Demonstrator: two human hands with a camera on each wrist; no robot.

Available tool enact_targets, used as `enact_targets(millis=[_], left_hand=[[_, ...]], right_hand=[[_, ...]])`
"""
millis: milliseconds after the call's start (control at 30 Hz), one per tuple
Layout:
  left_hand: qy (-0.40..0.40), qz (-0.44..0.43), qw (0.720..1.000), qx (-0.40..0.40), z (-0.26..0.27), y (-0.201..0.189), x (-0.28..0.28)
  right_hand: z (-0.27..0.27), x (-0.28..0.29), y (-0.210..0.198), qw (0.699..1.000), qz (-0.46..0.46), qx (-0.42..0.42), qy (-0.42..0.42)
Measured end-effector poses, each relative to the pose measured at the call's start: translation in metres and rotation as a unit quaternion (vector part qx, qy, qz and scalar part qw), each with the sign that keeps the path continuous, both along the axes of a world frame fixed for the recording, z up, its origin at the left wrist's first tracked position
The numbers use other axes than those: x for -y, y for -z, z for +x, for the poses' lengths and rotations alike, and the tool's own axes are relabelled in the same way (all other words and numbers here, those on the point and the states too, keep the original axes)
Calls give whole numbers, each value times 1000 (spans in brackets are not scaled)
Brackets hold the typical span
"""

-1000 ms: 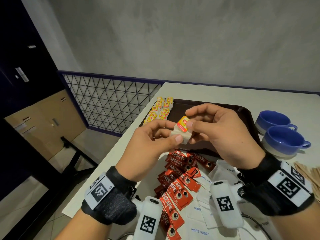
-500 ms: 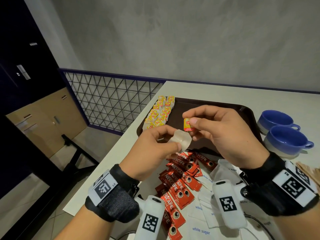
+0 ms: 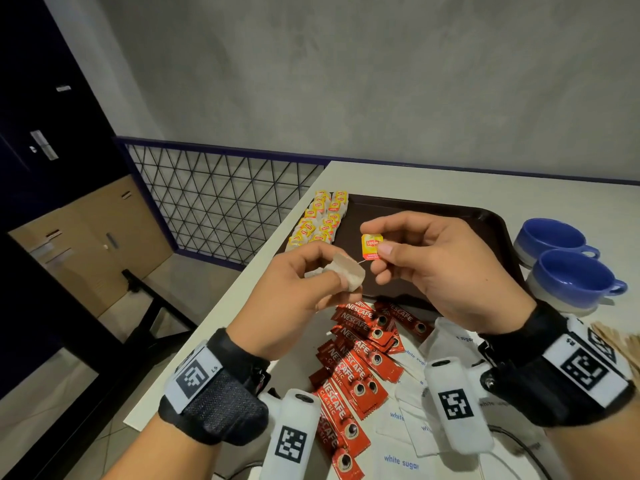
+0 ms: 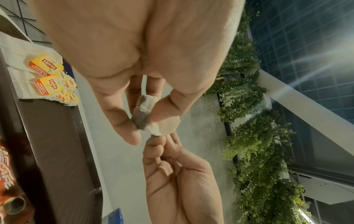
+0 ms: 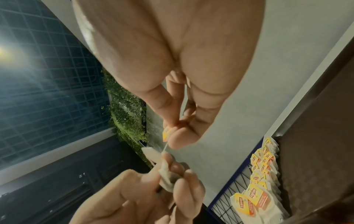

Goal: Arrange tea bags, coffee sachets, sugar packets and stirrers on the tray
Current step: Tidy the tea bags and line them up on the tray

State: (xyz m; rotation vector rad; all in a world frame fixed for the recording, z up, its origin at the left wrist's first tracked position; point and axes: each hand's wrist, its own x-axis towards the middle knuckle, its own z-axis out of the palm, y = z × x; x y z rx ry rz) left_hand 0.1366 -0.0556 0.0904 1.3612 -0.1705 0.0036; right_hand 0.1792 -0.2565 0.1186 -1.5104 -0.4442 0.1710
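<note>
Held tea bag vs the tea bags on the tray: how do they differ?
The held tea bag is up in the air, its pouch pinched by the left hand; the tray tea bags lie flat in two rows at the tray's left edge. The held one's tag is pulled off the pouch by the right hand, string showing; theirs lie on their pouches. Both kinds carry yellow Lipton tags.

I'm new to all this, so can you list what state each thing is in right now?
Left hand: pinches the tea bag.
Right hand: pinches its yellow tag, string stretched between.
Tray: tea bags rowed at its left end.
Coffee sachets: heaped on table.
Sugar packets: loose on table.
Cups: upright.
</note>
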Motion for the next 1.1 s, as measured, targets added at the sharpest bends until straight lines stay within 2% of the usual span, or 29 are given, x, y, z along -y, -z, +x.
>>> enact_targets(millis=[233, 400, 500, 667, 1100], left_hand=[[-38, 29, 999, -1, 2, 3, -2], [-56, 103, 993, 32, 1, 3, -3], [-71, 135, 988, 39, 1, 0, -3], [-73, 136, 987, 40, 3, 0, -3], [-58, 95, 993, 34, 1, -2, -5]], right_hand=[[-2, 0, -8, 995, 43, -80, -43], [-2, -1, -6, 991, 63, -102, -64], [-1, -1, -5, 992, 27, -85, -84], [-5, -2, -1, 994, -88, 8, -63], [0, -3, 3, 996, -88, 32, -6]])
